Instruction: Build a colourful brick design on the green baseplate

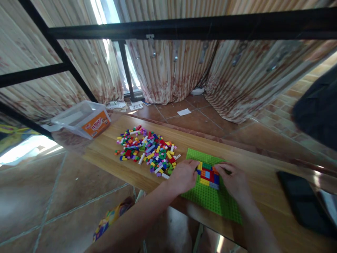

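Note:
A green studded baseplate [210, 202] lies on the wooden table. On it sits a block of toy bricks [207, 177] in yellow, green, red, blue, orange and grey, with light blue pieces in the middle. My left hand [184, 176] is closed at the block's left side, fingertips against a yellow brick [200, 166] at the corner. At the opposite upper corner, my right hand [234, 179] pinches by the orange brick. The fingers partly cover the bricks beneath them.
A large pile of loose toy bricks [149, 149] spreads left of the baseplate. A clear plastic bin [81, 117] with an orange label stands at the table's left end. A dark phone-like slab [302, 200] lies at right. Black metal bars [184, 30] cross above, before curtains.

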A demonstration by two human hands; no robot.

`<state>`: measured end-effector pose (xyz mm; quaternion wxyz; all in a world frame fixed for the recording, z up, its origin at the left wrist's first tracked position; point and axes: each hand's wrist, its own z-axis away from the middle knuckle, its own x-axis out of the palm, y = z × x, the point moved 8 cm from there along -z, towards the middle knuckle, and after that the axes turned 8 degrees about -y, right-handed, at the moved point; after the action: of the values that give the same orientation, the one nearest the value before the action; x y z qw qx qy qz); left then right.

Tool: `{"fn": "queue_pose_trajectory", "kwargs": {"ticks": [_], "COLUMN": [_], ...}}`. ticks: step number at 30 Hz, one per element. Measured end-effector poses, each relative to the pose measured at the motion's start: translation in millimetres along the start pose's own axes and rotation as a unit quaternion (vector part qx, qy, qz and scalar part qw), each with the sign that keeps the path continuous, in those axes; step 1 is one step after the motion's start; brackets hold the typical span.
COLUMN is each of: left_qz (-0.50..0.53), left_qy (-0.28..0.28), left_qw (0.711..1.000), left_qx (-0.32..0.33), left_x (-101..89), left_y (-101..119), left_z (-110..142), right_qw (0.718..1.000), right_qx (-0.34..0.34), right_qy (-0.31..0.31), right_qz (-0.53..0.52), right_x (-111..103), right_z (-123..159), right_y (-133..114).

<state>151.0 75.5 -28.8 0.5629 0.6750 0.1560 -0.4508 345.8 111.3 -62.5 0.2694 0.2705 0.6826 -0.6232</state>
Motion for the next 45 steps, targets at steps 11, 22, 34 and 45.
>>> {"fn": "queue_pose_trajectory", "kwargs": {"ticks": [11,22,34,45], "left_qz": [-0.007,-0.016,-0.072,-0.176], "left_qy": [0.096,0.117,-0.009,-0.001], "left_qw": [0.995,0.983,0.996,0.982], "left_qx": [-0.04,-0.144,-0.049,-0.067], "left_x": [-41.9,-94.4,-52.6,-40.8], "left_y": [-22,-81,-42,-26], "left_z": [5,16,6,4], "right_qw": [1.0,0.999,0.999,0.997], "right_qx": [0.003,0.001,0.02,0.051], "right_qy": [-0.003,-0.009,0.034,0.056], "right_qz": [0.016,0.035,0.034,0.0], "right_x": [0,-1,-18,-31], "right_z": [0,2,9,13], "right_y": [3,-4,-18,-17]}}
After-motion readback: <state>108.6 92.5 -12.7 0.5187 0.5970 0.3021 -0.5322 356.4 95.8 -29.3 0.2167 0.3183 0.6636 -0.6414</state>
